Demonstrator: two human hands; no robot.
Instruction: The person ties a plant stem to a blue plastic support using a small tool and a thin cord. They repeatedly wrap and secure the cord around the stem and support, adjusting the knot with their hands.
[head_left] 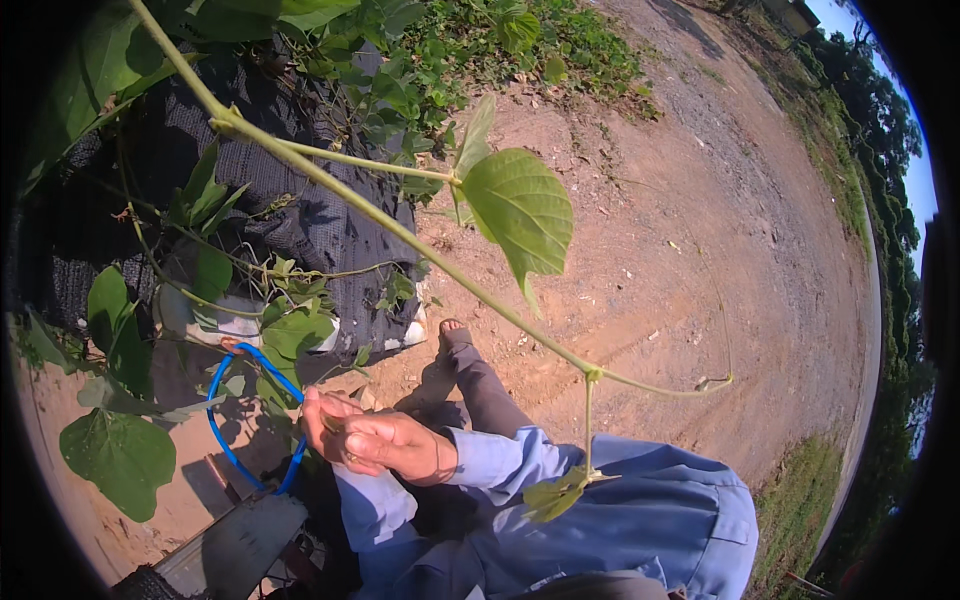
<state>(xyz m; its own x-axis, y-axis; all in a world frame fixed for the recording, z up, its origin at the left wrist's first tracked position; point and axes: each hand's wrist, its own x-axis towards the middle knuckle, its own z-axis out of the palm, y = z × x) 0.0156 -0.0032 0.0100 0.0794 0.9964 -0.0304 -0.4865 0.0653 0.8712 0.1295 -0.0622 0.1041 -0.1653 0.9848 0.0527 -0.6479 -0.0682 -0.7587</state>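
**Left hand and right hand meet at the edge of a blue loop**

The two hands come together fingertip to fingertip, with the right one nearer the camera. The right hand is partly closed, its fingers bent inward and its thumb near them. The left hand is also curled, but the right one covers much of it. Something small and brownish shows between the fingers; what it is, and which hand grips it, cannot be told. The blue loop stands to the left of the hands, its right edge meeting the left hand's fingers; whether they grip it is hidden.

Light blue sleeves cover both forearms. Left of the loop hang large green leaves, and a grey board lies below it. Beyond the hands, dark mesh cloth drapes over a bulky shape. A green stem slants across the view, above the dirt ground.
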